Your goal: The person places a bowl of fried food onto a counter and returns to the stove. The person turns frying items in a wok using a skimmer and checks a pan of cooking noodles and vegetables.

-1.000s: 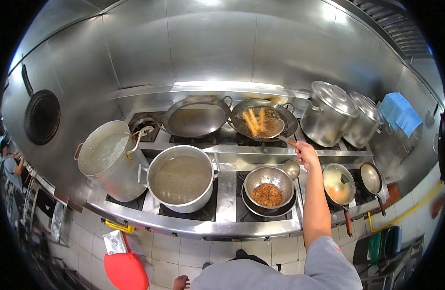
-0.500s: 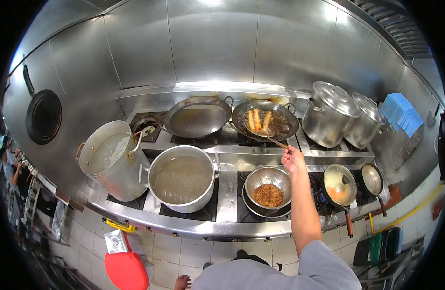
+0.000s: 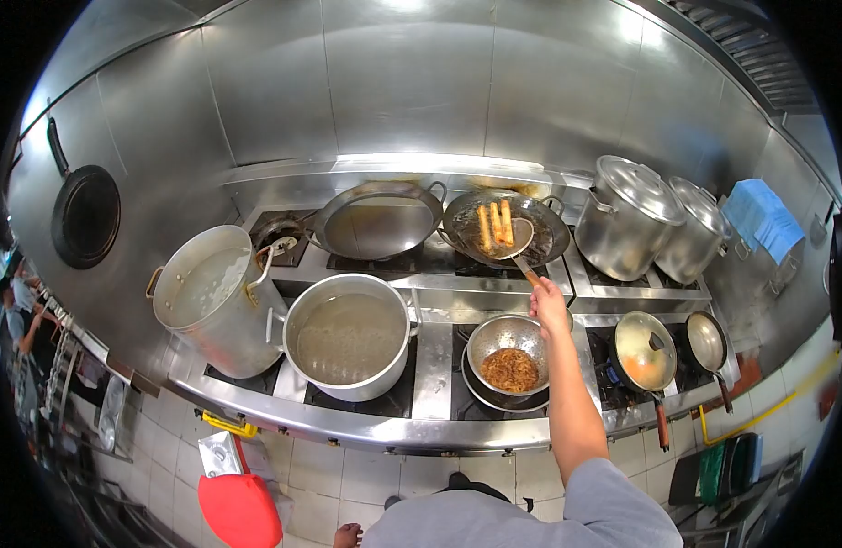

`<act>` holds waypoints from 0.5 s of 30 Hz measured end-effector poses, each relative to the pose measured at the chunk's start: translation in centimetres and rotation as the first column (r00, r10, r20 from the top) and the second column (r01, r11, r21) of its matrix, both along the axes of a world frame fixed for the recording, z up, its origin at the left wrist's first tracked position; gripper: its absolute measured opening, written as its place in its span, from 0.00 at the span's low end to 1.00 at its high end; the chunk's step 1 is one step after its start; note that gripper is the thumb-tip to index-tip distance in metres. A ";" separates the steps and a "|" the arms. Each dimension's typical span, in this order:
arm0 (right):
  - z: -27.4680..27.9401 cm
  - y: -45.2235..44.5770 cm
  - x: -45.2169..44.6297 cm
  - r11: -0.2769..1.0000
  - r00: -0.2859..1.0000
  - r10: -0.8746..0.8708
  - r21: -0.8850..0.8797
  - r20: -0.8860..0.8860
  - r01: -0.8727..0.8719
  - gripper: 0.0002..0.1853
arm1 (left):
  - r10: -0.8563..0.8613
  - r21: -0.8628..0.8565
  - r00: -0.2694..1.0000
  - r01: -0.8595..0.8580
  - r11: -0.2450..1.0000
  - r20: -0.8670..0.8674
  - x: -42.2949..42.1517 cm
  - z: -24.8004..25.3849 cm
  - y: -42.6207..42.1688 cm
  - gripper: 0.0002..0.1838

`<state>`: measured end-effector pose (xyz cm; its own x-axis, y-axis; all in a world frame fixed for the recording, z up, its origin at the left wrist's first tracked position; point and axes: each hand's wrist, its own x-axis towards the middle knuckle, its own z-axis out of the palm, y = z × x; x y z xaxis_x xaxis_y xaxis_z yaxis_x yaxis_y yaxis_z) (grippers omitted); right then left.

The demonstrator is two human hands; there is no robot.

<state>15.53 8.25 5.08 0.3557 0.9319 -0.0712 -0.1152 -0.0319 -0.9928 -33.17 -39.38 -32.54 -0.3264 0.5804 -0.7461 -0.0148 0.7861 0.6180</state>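
My right hand [image 3: 550, 305] grips the handle of a round strainer ladle [image 3: 521, 239], whose head is in the oil of a back wok [image 3: 553, 239]. Several golden fried rolls [image 3: 495, 225] lie in that wok, close against the left of the ladle's head. Below and to the left of my right hand, a perforated metal bowl [image 3: 478, 347] holds brown fried bits [image 3: 509, 370] and rests on a dark pan. My left hand [image 3: 348, 535] hangs low at the bottom edge beside my shirt, away from the stove; its fingers are too small to read clearly.
Two large open pots [image 3: 201, 315] [image 3: 348, 391] stand at the left. Beside the frying wok is another wok [image 3: 377, 228]. Lidded pots [image 3: 622, 239] stand at the back right, with small pans [image 3: 646, 352] in front. A red stool [image 3: 239, 511] is on the floor; a person [image 3: 23, 315] is far left.
The strainer ladle first went left under the rolls, then came back right beside them. My right hand moved left and then slightly down. The rolls have shifted in the oil.
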 end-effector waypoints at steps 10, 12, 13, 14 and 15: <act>1.1 -3.3 2.2 0.998 0.903 -0.066 0.035 0.425 0.057 0.23 | -0.069 0.042 0.995 0.072 0.997 -0.068 0.0 0.8 0.7 0.13; 0.5 -3.4 3.2 0.995 0.857 -0.094 0.086 0.506 0.058 0.22 | -0.101 0.007 0.987 0.103 0.995 -0.122 0.3 1.6 1.0 0.13; 0.7 -3.7 3.4 0.989 0.804 -0.124 0.137 0.581 0.053 0.22 | -0.133 -0.030 0.975 0.130 0.991 -0.176 0.4 1.8 1.1 0.13; 0.9 -4.0 3.6 0.989 0.804 -0.125 0.136 0.582 0.055 0.22 | -0.135 -0.032 0.975 0.132 0.991 -0.175 0.5 2.0 1.2 0.13; 1.2 -4.4 3.9 0.987 0.810 -0.138 0.152 0.570 0.061 0.22 | -0.104 -0.017 0.985 0.103 0.995 -0.141 0.6 2.2 1.3 0.13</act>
